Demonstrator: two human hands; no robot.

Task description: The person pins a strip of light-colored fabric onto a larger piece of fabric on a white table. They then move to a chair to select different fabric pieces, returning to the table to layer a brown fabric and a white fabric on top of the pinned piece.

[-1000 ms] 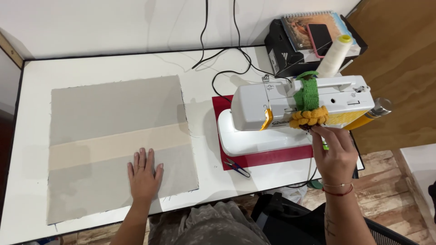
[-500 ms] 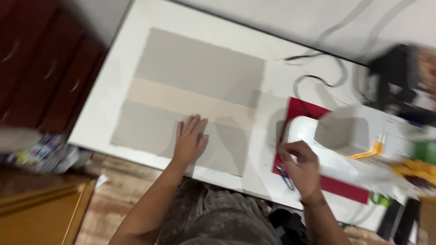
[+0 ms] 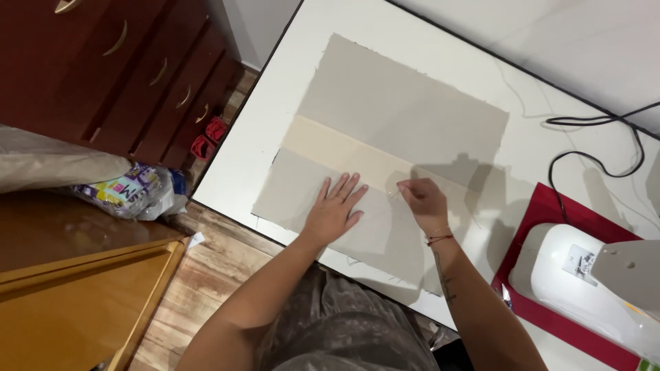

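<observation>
- We see the left hand (image 3: 335,208) lying flat, fingers spread, on the near part of the grey cloth (image 3: 405,110); its grip is fully open and holds nothing, it only presses down.
- The right hand (image 3: 421,203) rests just beside it on the same cloth, thumb and forefinger pinched together. Something fine, a pin or a thread end, seems to sit between them, but it is too small for us to tell which.
- The cloth lies spread on the white worktop (image 3: 240,158), with a cream band (image 3: 344,152) running across its middle. Both hands sit just below that band, near the worktop's front edge.
- To do this well, we judge that the flat hand should keep the cloth from creeping while the pinch works close to it, so the layers stay smooth and aligned at the band.
- The pinch touches the cloth near the band's lower edge; the flat palm is just to its left, apart by a small gap.
- To the right, well apart from the hands, a white sewing machine (image 3: 584,275) stands on a red mat (image 3: 550,206), and a black cable (image 3: 591,137) loops over the worktop behind it.
</observation>
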